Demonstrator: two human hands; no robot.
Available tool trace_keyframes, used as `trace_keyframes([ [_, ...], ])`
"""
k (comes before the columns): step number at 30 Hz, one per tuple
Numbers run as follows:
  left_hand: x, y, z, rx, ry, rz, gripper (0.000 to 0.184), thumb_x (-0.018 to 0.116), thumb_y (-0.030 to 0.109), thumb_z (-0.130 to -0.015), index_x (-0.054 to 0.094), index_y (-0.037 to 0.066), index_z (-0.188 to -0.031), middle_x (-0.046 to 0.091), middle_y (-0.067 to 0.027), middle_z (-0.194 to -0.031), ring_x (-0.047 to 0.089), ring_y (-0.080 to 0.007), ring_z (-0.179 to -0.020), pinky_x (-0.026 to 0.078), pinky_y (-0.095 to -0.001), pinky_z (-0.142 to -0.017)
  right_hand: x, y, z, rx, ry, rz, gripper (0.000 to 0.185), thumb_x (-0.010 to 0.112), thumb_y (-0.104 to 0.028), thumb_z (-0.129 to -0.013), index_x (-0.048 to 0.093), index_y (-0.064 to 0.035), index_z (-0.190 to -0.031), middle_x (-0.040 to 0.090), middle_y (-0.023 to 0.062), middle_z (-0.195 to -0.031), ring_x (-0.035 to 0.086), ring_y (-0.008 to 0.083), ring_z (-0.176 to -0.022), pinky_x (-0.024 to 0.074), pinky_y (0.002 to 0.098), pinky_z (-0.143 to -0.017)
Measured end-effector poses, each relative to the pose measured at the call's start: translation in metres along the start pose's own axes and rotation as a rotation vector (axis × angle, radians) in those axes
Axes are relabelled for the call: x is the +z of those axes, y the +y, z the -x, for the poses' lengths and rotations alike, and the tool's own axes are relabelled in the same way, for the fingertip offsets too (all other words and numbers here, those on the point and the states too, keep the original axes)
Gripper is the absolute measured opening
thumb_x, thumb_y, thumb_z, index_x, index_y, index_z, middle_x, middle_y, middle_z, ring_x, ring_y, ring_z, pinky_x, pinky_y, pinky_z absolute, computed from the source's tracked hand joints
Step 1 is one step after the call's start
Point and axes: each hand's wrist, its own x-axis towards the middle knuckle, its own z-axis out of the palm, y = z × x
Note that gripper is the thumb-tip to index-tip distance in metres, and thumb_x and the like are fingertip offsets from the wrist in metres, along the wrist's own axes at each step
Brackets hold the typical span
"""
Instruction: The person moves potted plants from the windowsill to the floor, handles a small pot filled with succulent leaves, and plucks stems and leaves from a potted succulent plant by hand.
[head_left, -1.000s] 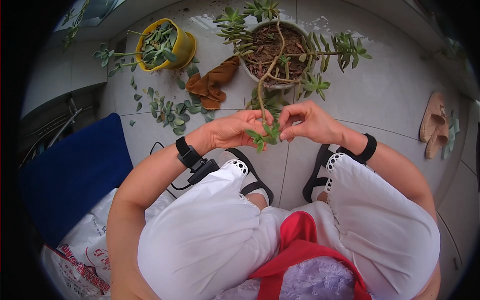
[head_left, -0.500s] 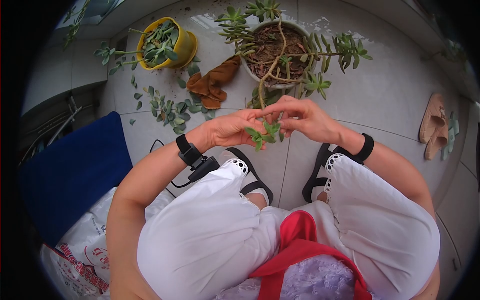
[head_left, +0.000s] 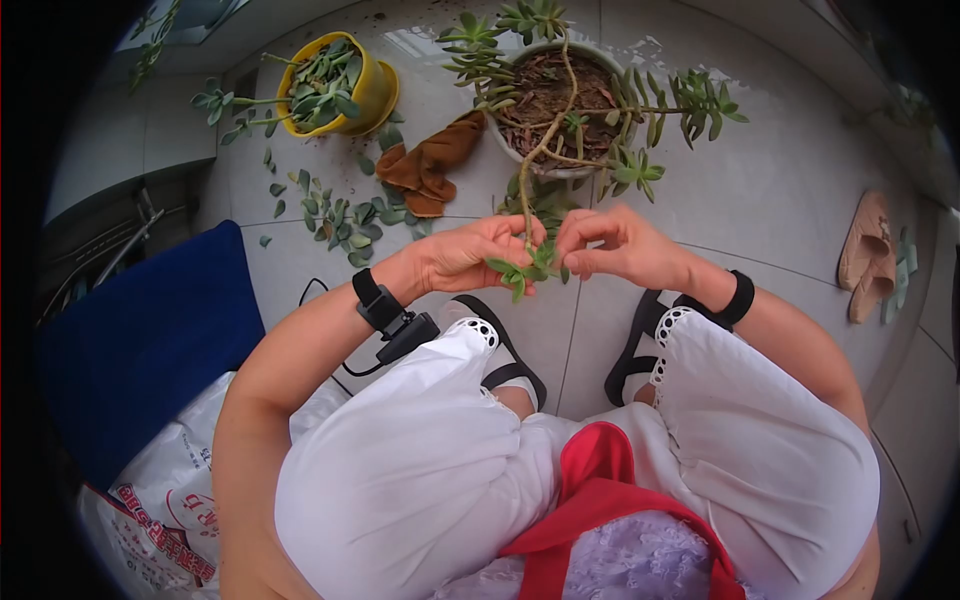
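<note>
A long bare stem [head_left: 529, 190] bends from a round pot [head_left: 497, 140] toward me and ends in a green leafy tip [head_left: 520, 270]. My left hand [head_left: 470, 257] is closed round the stem just above that tip. On the tip's right side, my right hand [head_left: 622, 250] has thumb and forefinger pinched together by a leaf; whether a leaf is between them is too small to tell. Other leafy branches spread from the pot, which holds brown soil with dry bits.
A yellow pot [head_left: 375, 97] with a drooping succulent stands at the upper left. Fallen leaves [head_left: 345, 225] and brown gloves [head_left: 430, 167] lie on the tiles. Slippers [head_left: 868, 255] are at the right, a blue seat [head_left: 150, 340] and white plastic bag [head_left: 175, 470] at the left.
My right hand moved in over the stem beside my left fingers, then drew back slightly to the right. My left hand keeps its hold on the stem.
</note>
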Motion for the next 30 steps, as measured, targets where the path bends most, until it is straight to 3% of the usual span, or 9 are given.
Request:
trace_keyframes([
  [3,-0.003,-0.001,0.000,-0.016,0.018,0.023,0.033,0.070,0.005,-0.089,0.048,0.008,-0.113,0.062,-0.0067,-0.110,0.064,-0.0155,-0.094,0.057,-0.0378,-0.080,0.006,0.002,0.003,0.123,0.017,-0.077,0.019,0.071,-0.021,-0.092,0.066,-0.0038,-0.098,0.061,0.0005,-0.092,0.060,0.0090,-0.078,0.0516,0.0252,-0.069],
  [12,0.007,0.004,0.001,-0.067,0.076,-0.029,0.032,0.070,0.008,-0.089,0.049,0.007,-0.114,0.063,-0.0069,-0.109,0.066,-0.0155,-0.089,0.057,-0.0301,-0.072,0.019,-0.011,0.000,0.299,-0.012,-0.203,0.035,0.075,-0.023,-0.088,0.052,-0.0065,-0.108,0.063,0.0024,-0.094,0.064,0.0108,-0.083,0.0564,0.0281,-0.071],
  [21,-0.002,-0.003,0.000,-0.022,0.075,-0.052,0.055,0.075,0.012,-0.087,0.044,0.006,-0.133,0.065,-0.0056,-0.110,0.064,-0.0106,-0.092,0.052,-0.0241,-0.072,0.024,0.000,-0.004,0.192,-0.008,-0.168,0.035,0.077,-0.016,-0.086,0.050,-0.0055,-0.105,0.061,0.0034,-0.093,0.064,0.0101,-0.080,0.0574,0.0276,-0.068],
  [24,-0.005,-0.002,0.001,-0.035,0.063,-0.019,0.057,0.076,0.012,-0.085,0.044,0.006,-0.132,0.065,-0.0047,-0.109,0.063,-0.0102,-0.092,0.051,-0.0236,-0.074,0.026,0.006,-0.006,0.207,0.041,-0.095,0.035,0.077,-0.012,-0.085,0.049,-0.0046,-0.104,0.062,0.0039,-0.090,0.064,0.0104,-0.078,0.0583,0.0284,-0.068],
  [27,-0.001,-0.002,0.000,-0.044,0.077,-0.037,0.057,0.077,0.013,-0.084,0.045,0.006,-0.131,0.065,-0.0036,-0.109,0.063,-0.0112,-0.091,0.052,-0.0239,-0.076,0.025,0.009,-0.007,0.207,0.052,-0.308,0.034,0.076,-0.010,-0.085,0.049,-0.0045,-0.103,0.062,0.0043,-0.087,0.064,0.0105,-0.078,0.0584,0.0292,-0.067],
  [30,-0.002,-0.003,0.000,-0.040,0.075,-0.017,0.055,0.078,0.013,-0.084,0.046,0.006,-0.129,0.064,-0.0028,-0.108,0.063,-0.0123,-0.091,0.052,-0.0250,-0.078,0.022,0.008,-0.007,0.159,0.055,-0.143,0.032,0.076,-0.011,-0.085,0.049,-0.0053,-0.102,0.061,0.0038,-0.088,0.063,0.0104,-0.078,0.0576,0.0286,-0.066],
])
